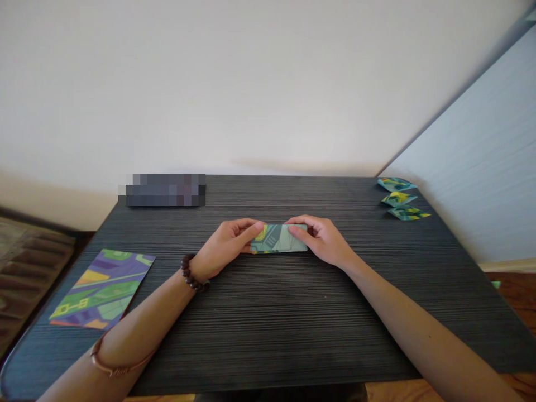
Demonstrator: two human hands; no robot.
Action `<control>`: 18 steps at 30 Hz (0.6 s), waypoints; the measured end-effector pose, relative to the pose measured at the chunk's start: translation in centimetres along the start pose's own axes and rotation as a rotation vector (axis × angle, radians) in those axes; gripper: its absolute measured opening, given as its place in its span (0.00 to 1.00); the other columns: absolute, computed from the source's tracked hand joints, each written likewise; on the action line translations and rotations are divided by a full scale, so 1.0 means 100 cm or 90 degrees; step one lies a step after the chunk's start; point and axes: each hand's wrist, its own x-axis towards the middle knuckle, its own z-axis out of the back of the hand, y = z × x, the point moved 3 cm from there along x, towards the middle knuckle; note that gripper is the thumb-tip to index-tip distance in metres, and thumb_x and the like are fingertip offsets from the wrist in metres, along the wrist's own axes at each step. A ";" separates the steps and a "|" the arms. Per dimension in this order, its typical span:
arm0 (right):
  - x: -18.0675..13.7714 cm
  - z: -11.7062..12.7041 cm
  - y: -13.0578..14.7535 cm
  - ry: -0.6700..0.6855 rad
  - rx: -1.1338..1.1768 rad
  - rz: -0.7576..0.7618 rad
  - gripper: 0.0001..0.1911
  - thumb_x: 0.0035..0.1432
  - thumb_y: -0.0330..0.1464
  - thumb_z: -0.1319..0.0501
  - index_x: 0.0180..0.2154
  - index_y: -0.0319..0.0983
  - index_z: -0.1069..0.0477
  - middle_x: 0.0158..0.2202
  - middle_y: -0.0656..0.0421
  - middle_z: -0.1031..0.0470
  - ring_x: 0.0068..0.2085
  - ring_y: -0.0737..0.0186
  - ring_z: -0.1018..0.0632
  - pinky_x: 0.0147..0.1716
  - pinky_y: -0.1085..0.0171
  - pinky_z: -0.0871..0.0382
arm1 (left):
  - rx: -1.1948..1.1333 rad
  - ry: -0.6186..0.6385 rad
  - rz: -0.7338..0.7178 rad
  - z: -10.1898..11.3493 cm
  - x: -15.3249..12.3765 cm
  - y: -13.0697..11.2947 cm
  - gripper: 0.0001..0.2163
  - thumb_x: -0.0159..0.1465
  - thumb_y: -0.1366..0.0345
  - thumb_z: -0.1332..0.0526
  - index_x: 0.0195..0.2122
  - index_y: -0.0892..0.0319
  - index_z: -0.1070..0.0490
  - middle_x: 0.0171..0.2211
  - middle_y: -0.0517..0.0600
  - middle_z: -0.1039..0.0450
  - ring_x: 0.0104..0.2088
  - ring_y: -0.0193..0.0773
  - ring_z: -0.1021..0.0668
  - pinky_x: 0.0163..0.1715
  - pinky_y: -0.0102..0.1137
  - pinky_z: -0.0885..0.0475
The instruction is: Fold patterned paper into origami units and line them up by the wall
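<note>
A folded strip of patterned green paper (280,240) lies flat near the middle of the dark ribbed table (268,324). My left hand (226,245), with a bead bracelet at the wrist, pinches the strip's left end with thumb and fingers. My right hand (322,239) presses and grips the strip's right end with curled fingers. Both hands rest on the table.
A stack of colourful patterned paper sheets (104,289) lies at the front left. Three small folded paper pieces (400,199) sit at the back right corner. A dark blurred object (165,190) lies at the back left. A pale wall panel stands to the right.
</note>
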 end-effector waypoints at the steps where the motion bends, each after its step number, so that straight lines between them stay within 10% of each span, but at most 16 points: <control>1: 0.000 0.000 0.001 -0.001 -0.006 0.002 0.14 0.59 0.42 0.44 0.40 0.41 0.26 0.25 0.63 0.28 0.21 0.71 0.35 0.20 0.69 0.43 | 0.012 -0.013 -0.002 0.000 0.000 0.000 0.16 0.61 0.56 0.41 0.45 0.61 0.28 0.38 0.50 0.24 0.37 0.36 0.23 0.40 0.30 0.27; 18: -0.001 0.000 -0.002 0.045 0.034 -0.008 0.14 0.58 0.41 0.43 0.42 0.42 0.27 0.28 0.62 0.27 0.22 0.72 0.35 0.21 0.70 0.43 | 0.000 -0.039 0.005 -0.001 0.000 0.001 0.16 0.58 0.59 0.37 0.45 0.62 0.28 0.33 0.49 0.22 0.32 0.32 0.22 0.34 0.25 0.26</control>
